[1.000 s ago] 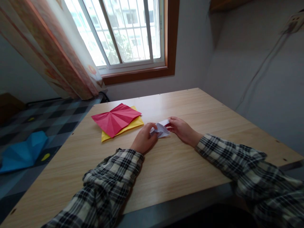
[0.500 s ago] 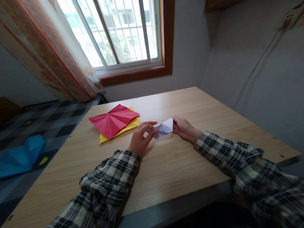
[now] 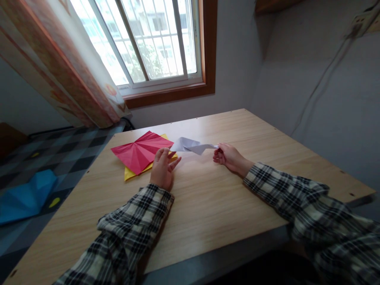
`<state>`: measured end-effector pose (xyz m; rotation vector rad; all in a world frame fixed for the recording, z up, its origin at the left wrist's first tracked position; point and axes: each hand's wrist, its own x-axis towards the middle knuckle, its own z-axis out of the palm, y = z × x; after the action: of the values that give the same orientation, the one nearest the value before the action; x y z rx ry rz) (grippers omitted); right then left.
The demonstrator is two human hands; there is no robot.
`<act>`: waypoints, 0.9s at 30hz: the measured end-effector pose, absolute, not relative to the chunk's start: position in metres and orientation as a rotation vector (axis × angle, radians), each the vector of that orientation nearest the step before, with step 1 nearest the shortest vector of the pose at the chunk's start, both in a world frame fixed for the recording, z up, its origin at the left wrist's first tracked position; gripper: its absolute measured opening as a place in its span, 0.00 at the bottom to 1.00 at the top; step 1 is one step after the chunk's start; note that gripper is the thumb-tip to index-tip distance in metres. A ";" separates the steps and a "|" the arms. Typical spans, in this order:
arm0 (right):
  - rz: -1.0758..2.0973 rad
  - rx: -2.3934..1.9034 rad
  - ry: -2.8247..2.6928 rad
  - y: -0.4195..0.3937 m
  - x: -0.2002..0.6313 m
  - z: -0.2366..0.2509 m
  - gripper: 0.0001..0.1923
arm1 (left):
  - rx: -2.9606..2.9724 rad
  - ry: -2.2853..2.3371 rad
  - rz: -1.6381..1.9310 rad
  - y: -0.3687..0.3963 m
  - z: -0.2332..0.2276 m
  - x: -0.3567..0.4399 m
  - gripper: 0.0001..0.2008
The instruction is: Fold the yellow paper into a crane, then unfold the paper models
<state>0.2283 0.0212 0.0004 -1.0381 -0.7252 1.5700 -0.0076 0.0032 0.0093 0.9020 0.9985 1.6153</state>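
A creased white paper (image 3: 190, 145) is stretched out just above the wooden table (image 3: 208, 198). My right hand (image 3: 228, 156) pinches its right end. My left hand (image 3: 162, 168) grips its left tip, fingers partly spread, and lies over the edge of a creased red paper (image 3: 138, 150). The red sheet rests on a yellow paper (image 3: 132, 173), both flat on the table to the left of my hands.
A blue creased paper (image 3: 25, 196) lies on the checked floor at the left. Behind the table are a barred window (image 3: 154, 39), a patterned curtain (image 3: 59, 67) and grey walls. A cable (image 3: 323, 83) runs down the right wall.
The white paper was bunched small between my hands; my left hand has moved left toward the red sheet and the paper is now pulled out long and raised.
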 end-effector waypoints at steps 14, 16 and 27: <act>1.335 -1.023 -0.735 0.029 0.237 0.002 0.07 | 0.945 1.053 1.631 0.008 0.002 -0.013 0.10; 1.342 -1.009 -0.733 0.029 0.238 0.002 0.07 | 0.971 1.051 1.614 0.009 0.002 -0.013 0.11; 1.367 -0.945 -0.648 0.031 0.240 0.001 0.07 | 1.102 1.108 1.618 0.000 0.009 -0.012 0.13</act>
<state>0.2400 0.0314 0.0007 -0.9451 -0.6478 1.3665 -0.0120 0.0003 0.0092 1.1019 1.1076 1.6182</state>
